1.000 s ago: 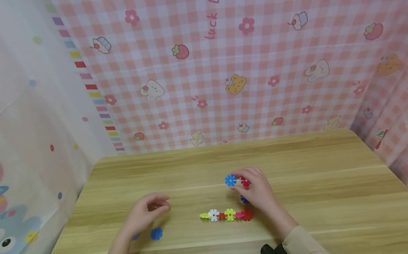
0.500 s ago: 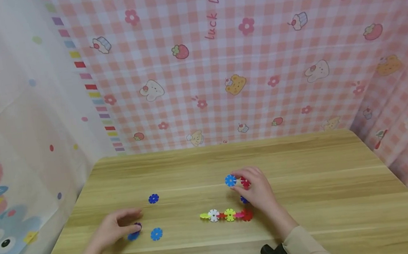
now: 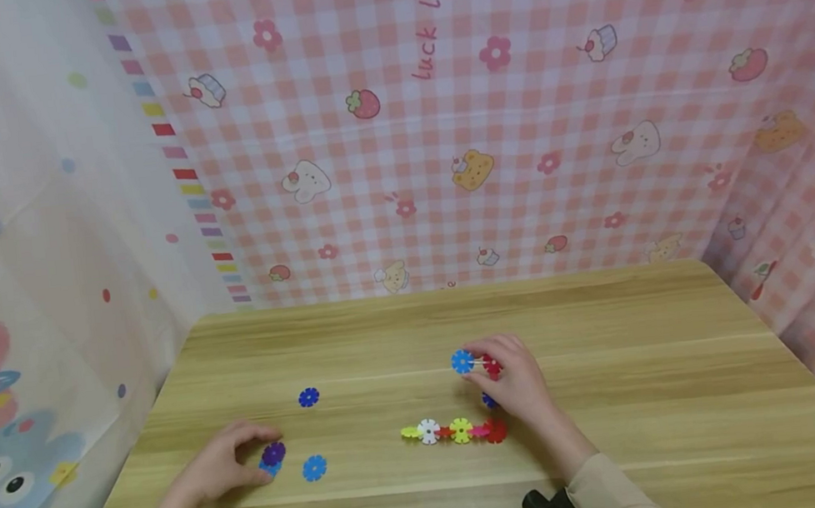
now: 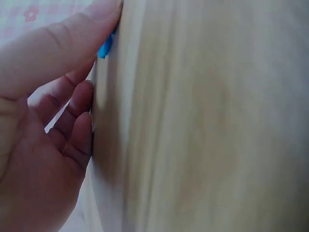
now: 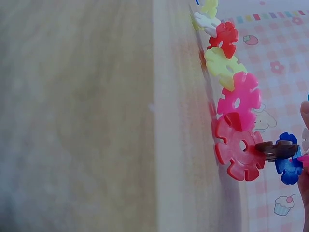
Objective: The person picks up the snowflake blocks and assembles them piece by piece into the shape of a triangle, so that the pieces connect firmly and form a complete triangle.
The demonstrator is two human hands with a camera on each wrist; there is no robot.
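My right hand point(image 3: 508, 381) pinches a chain of interlocking snowflake discs. A light blue disc point(image 3: 462, 361) sticks out past its fingertips; some links are hidden behind the hand. The chain curves down to a red disc point(image 5: 240, 147), then runs left through pink, yellow, red and white discs to a yellow end piece point(image 3: 411, 433). My left hand point(image 3: 223, 463) is low at the table's left, thumb and index finger spread around a purple disc point(image 3: 274, 453) that overlaps a light blue one point(image 3: 270, 469). In the left wrist view, a bit of blue disc point(image 4: 105, 49) shows by the thumb.
Two loose snowflake discs lie near the left hand: a dark blue one point(image 3: 308, 397) farther back and a light blue one point(image 3: 314, 467) to its right. The wooden table point(image 3: 610, 306) reaches back to a pink checked curtain point(image 3: 543, 121).
My left hand has moved left and toward the front, leaving the dark blue disc uncovered. Its thumb has since come off the purple disc. My right hand and the chain stay put.
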